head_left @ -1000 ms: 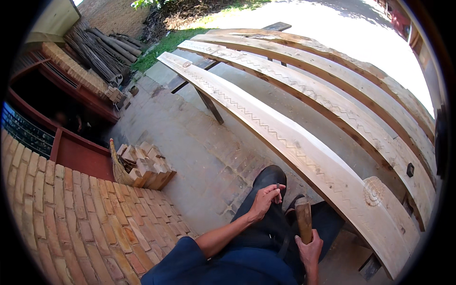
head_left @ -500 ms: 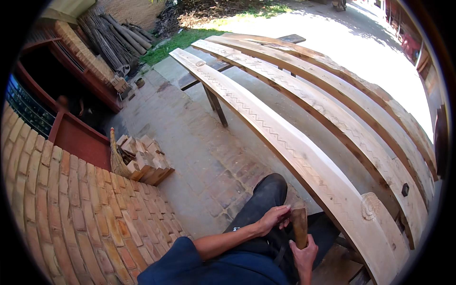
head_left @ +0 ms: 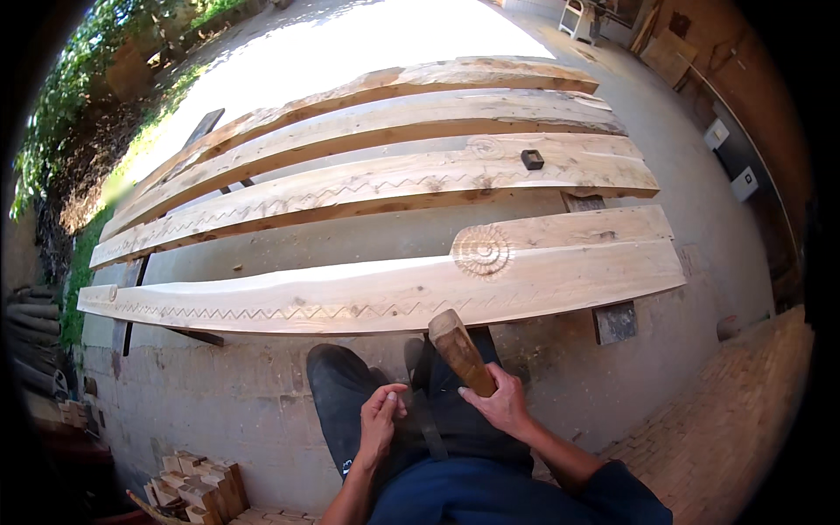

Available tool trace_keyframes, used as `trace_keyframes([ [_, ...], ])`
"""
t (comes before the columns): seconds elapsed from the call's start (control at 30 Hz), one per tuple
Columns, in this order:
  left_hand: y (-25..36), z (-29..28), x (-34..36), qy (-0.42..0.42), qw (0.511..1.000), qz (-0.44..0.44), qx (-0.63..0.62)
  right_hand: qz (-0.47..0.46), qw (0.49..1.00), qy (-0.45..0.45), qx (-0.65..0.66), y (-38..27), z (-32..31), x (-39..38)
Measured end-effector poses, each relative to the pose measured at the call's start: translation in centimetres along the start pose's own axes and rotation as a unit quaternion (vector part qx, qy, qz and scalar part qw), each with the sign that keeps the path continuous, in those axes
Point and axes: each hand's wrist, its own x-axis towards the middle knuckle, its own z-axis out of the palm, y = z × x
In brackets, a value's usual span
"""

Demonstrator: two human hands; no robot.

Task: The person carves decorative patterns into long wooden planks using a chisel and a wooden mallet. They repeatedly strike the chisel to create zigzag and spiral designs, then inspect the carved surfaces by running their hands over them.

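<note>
Four long timber beams (head_left: 350,171), pale, laid side by side across dark support timbers (head_left: 615,324) in a paved yard. Nearest beam (head_left: 569,276): zigzag line (head_left: 262,311) running along its face close to the near edge; ringed carved rosette (head_left: 483,252) toward the right end. Second beam (head_left: 604,166): similar zigzag, fainter round carving, and one small black block (head_left: 532,159) resting on top near the right end. Third beam (head_left: 394,118) and farthest beam (head_left: 411,80): rough along parts of their edges. One club-shaped wooden mallet (head_left: 462,354), brown, held tilted above the lap, its thick end leaning left and overlapping the near edge of the nearest beam in view; contact cannot be told. Right hand (head_left: 500,402): fingers closed around the mallet's lower end. Left hand (head_left: 382,411): above the thigh, fingers curled in with the thumb near the fingertips; whether something small is pinched there cannot be told. Clothing: dark trousers (head_left: 337,402), navy top (head_left: 472,499). Surroundings: stacked wood blocks (head_left: 206,490) at lower left; logs (head_left: 33,325) at far left; leafy branches (head_left: 83,66) at upper left.
</note>
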Motion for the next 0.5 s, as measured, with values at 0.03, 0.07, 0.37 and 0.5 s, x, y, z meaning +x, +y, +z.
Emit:
trace_keyframes([
  [0.03,0.2,0.1,0.2,-0.012,1.0,0.007,-0.005,0.018,0.999,0.037,0.0,0.9,-0.5,-0.6],
  [0.07,0.5,0.5,0.0,-0.015,1.0,0.01,-0.005,0.063,0.995,0.065,0.03,2.0,-1.0,-1.1],
  [0.37,1.2,1.5,1.0,-0.056,0.998,0.027,0.021,0.254,0.813,0.322,0.413,4.3,-8.3,-1.8],
  [0.5,2.6,2.6,1.5,-0.066,0.997,0.023,0.02,0.281,0.764,0.375,0.444,7.2,-10.2,-1.5],
])
